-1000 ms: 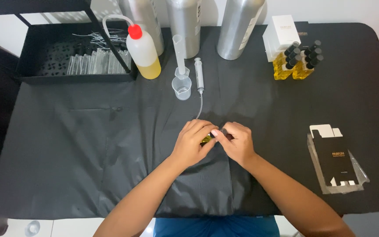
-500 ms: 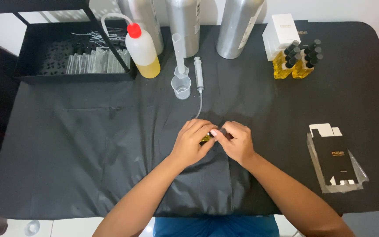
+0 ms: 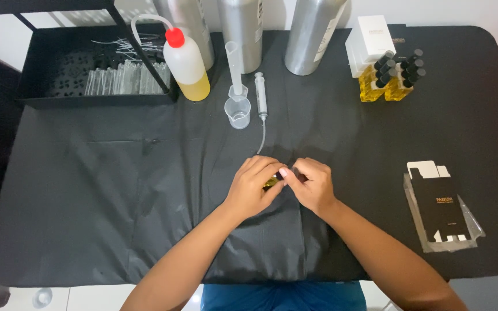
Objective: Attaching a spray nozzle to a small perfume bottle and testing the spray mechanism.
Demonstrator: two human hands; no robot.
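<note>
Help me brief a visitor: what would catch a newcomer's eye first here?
Probably the left hand and right hand, closed together around a small yellowish bottle at the middle of the black table cover. Next, three tall metal canisters along the far edge, and the cluster of yellow-filled bottles at far right.

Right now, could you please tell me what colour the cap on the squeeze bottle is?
Red; the squeeze bottle's cap shows clearly in the head view.
</note>
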